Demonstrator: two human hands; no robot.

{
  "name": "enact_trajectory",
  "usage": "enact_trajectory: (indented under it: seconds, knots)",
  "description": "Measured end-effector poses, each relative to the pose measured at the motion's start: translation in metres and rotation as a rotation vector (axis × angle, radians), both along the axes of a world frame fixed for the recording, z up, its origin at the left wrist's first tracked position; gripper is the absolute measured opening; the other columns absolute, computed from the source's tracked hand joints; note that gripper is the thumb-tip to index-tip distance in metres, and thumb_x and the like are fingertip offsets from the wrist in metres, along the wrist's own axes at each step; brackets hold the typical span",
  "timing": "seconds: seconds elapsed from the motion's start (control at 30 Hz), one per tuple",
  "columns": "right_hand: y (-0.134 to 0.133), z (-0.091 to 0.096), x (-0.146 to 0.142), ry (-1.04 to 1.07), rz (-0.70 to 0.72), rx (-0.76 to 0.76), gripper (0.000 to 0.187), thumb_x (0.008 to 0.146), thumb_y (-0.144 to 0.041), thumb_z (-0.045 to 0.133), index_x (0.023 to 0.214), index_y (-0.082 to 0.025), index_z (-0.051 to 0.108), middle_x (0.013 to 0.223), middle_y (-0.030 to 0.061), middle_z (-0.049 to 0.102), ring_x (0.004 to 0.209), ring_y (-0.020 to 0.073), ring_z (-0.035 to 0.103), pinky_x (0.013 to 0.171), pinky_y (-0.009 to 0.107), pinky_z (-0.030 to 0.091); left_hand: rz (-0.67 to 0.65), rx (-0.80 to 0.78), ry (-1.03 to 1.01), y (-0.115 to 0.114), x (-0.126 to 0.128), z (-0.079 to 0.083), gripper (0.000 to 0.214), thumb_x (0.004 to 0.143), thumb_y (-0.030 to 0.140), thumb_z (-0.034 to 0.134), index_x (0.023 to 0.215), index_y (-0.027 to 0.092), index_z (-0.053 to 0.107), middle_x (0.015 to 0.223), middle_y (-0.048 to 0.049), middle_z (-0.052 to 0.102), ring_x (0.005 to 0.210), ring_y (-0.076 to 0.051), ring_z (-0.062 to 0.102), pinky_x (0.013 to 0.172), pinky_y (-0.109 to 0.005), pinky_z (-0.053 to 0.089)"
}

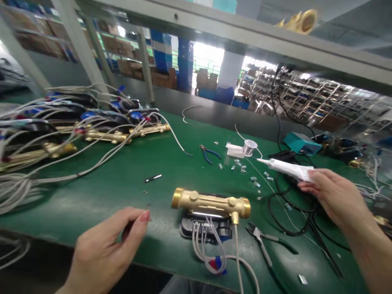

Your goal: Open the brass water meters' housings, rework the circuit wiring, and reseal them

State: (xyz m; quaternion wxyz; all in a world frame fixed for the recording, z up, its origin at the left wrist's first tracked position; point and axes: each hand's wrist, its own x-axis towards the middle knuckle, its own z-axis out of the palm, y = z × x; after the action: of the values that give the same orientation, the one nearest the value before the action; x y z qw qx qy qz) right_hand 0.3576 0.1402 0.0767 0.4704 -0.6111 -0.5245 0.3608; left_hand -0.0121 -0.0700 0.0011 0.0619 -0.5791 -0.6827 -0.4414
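Note:
My right hand (pixel 337 196) grips a white squeeze tube (pixel 289 168) by its rear end, its thin nozzle pointing left over the bench. At the lower left, my left hand (pixel 107 245) is closed, thumb against the curled fingers; nothing shows in it. Between the hands lies a brass pipe body (pixel 211 202) with threaded ends. Behind its near side is a black housing (pixel 186 226) with pale wires (pixel 196 245) coming out toward me. Cutting pliers (pixel 260 237) with long handles rest to its right.
Wired brass assemblies (pixel 107 134) crowd the left. Blue-handled pliers (pixel 210 154), a solder spool (pixel 250 146) and small metal clips (pixel 240 166) lie farther back on the green mat (pixel 116 196). Black cables (pixel 275 216) loop at right. A shelf beam (pixel 229 34) crosses above.

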Motion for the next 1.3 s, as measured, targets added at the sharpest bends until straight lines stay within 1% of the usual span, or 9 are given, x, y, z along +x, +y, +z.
enact_trajectory:
  seconds: [0.17, 0.27, 0.43, 0.57, 0.8, 0.97, 1.17, 1.23, 1.3]
  knots:
    - [-0.083, 0.013, -0.026, -0.127, 0.060, 0.034, 0.019, 0.077, -0.042, 0.065, 0.087, -0.026, 0.061, 0.066, 0.0040, 0.069, 0.050, 0.0140, 0.065, 0.047, 0.013, 0.054, -0.234, -0.208, -0.098, -0.014, 0.032, -0.026, 0.017, 0.090, 0.032, 0.050, 0.080, 0.020, 0.057, 0.065, 0.0033, 0.059, 0.056, -0.010, 0.056, 0.054, -0.020, 0.045]
    - [-0.119, 0.008, -0.053, -0.279, 0.106, 0.265, 0.025, 0.076, -0.046, 0.068, 0.090, -0.027, 0.058, 0.065, 0.0020, 0.070, 0.055, 0.0166, 0.068, 0.046, 0.013, 0.055, -0.251, -0.337, -0.151, -0.011, 0.044, -0.037, 0.017, 0.086, 0.037, 0.058, 0.086, 0.021, 0.054, 0.076, 0.0012, 0.059, 0.068, -0.014, 0.058, 0.061, -0.024, 0.047]
    - [-0.153, -0.006, -0.085, -0.672, 0.301, 0.549, 0.023, 0.087, -0.046, 0.056, 0.098, -0.026, 0.053, 0.085, 0.0015, 0.074, 0.066, 0.0196, 0.071, 0.050, 0.022, 0.058, -0.293, -0.312, -0.219, -0.005, 0.045, -0.034, 0.014, 0.092, 0.032, 0.048, 0.085, 0.020, 0.053, 0.080, 0.0004, 0.058, 0.074, -0.015, 0.057, 0.068, -0.026, 0.046]
    - [-0.159, -0.010, -0.098, -1.013, 0.354, 0.700, 0.023, 0.095, -0.044, 0.044, 0.106, -0.026, 0.053, 0.097, 0.0015, 0.073, 0.070, 0.0184, 0.071, 0.051, 0.023, 0.055, -0.321, -0.252, -0.248, -0.007, 0.039, -0.028, 0.013, 0.094, 0.026, 0.044, 0.093, 0.021, 0.056, 0.085, 0.0006, 0.060, 0.078, -0.014, 0.057, 0.071, -0.025, 0.044]
    - [-0.153, -0.009, -0.110, -1.102, 0.435, 0.851, 0.016, 0.097, -0.035, 0.042, 0.108, -0.025, 0.050, 0.089, 0.0004, 0.074, 0.061, 0.0154, 0.070, 0.051, 0.021, 0.053, -0.348, -0.219, -0.273, -0.012, 0.035, -0.026, 0.014, 0.095, 0.022, 0.043, 0.093, 0.020, 0.057, 0.085, -0.0002, 0.059, 0.080, -0.014, 0.055, 0.073, -0.027, 0.043]
    - [-0.143, -0.005, -0.115, -1.111, 0.618, 0.928, 0.022, 0.097, -0.034, 0.039, 0.110, -0.023, 0.053, 0.091, 0.0034, 0.074, 0.062, 0.0162, 0.070, 0.053, 0.019, 0.054, -0.370, -0.194, -0.268, -0.011, 0.036, -0.023, 0.013, 0.094, 0.020, 0.045, 0.093, 0.020, 0.057, 0.085, -0.0003, 0.060, 0.080, -0.014, 0.056, 0.072, -0.028, 0.045]
    - [-0.135, 0.003, -0.132, -0.917, 0.711, 0.910, 0.014, 0.096, -0.024, 0.043, 0.101, -0.019, 0.055, 0.087, 0.0028, 0.073, 0.066, 0.0117, 0.070, 0.062, 0.014, 0.054, -0.500, -0.019, -0.406, 0.006, 0.048, 0.010, 0.033, 0.090, 0.020, 0.055, 0.122, 0.025, 0.050, 0.115, -0.0047, 0.057, 0.072, -0.009, 0.058, 0.065, -0.022, 0.052]
    - [-0.134, 0.005, -0.137, -0.850, 0.695, 0.873, 0.010, 0.095, -0.022, 0.046, 0.096, -0.019, 0.055, 0.083, 0.0006, 0.072, 0.066, 0.0103, 0.070, 0.060, 0.012, 0.052, -0.602, 0.028, -0.451, 0.017, 0.054, 0.023, 0.035, 0.088, 0.021, 0.058, 0.122, 0.026, 0.051, 0.115, -0.0041, 0.060, 0.073, -0.009, 0.060, 0.064, -0.021, 0.053]
    - [-0.133, 0.007, -0.139, -0.776, 0.701, 0.849, 0.008, 0.093, -0.018, 0.048, 0.094, -0.019, 0.056, 0.083, -0.0008, 0.072, 0.069, 0.0088, 0.069, 0.061, 0.011, 0.052, -0.691, 0.089, -0.448, 0.027, 0.059, 0.033, 0.028, 0.087, 0.019, 0.060, 0.114, 0.026, 0.057, 0.107, -0.0012, 0.065, 0.085, -0.011, 0.062, 0.076, -0.023, 0.053]
